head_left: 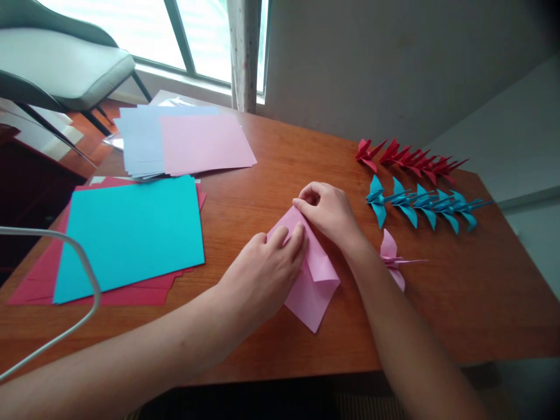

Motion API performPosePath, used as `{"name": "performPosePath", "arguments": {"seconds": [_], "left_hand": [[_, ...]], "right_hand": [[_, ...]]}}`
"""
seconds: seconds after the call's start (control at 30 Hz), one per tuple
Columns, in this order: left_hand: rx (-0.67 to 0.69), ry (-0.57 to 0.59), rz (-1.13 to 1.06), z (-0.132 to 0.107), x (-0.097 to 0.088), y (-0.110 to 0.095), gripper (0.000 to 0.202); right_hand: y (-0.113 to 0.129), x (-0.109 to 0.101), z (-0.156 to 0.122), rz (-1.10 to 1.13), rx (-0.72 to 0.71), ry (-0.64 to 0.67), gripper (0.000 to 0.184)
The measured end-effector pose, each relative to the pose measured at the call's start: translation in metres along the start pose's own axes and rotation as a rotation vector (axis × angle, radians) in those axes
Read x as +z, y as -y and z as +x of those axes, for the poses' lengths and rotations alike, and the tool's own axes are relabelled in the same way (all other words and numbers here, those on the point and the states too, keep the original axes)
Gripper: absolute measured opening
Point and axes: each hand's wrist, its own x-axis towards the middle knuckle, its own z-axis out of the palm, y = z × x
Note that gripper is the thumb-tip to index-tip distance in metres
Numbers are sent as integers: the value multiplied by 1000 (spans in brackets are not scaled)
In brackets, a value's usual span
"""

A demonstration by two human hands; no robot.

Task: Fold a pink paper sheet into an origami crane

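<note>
A partly folded pink paper square [315,280] lies on the wooden table [459,291] in front of me. My left hand [266,268] rests on its left part, fingers curled and pressing the paper down. My right hand [329,211] pinches the paper's upper corner between thumb and fingers. A finished pink paper crane [392,259] lies just right of my right forearm.
A row of several blue paper cranes [422,205] and a row of red ones [409,157] lie at the right. At the left are a turquoise sheet [131,236] on red sheets, and a stack of pink paper [203,143] and pale blue paper behind. A chair [61,61] stands at far left.
</note>
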Motion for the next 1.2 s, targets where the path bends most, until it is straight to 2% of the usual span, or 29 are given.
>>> {"name": "performPosePath", "arguments": {"seconds": [0.17,0.27,0.33,0.47,0.6,0.77,1.2], "left_hand": [[6,17,-12,0,-2,0,48],[8,23,-9,0,-3,1,48],[8,30,-5,1,-3,1,49],[14,42,3,1,-3,2,52],[22,47,6,2,-4,2,52],[27,45,13,2,-5,2,51],[32,65,24,2,-6,3,53]], "right_hand": [[-1,4,7,-10,34,-35,15],[-2,-3,1,26,-14,-13,13],[-2,-14,-6,73,-47,51,15],[-4,-39,-22,92,-20,289,9],[-9,-49,-29,81,-50,388,7],[-11,-47,-29,49,-91,390,4],[-16,-48,-28,114,-125,393,8]]}}
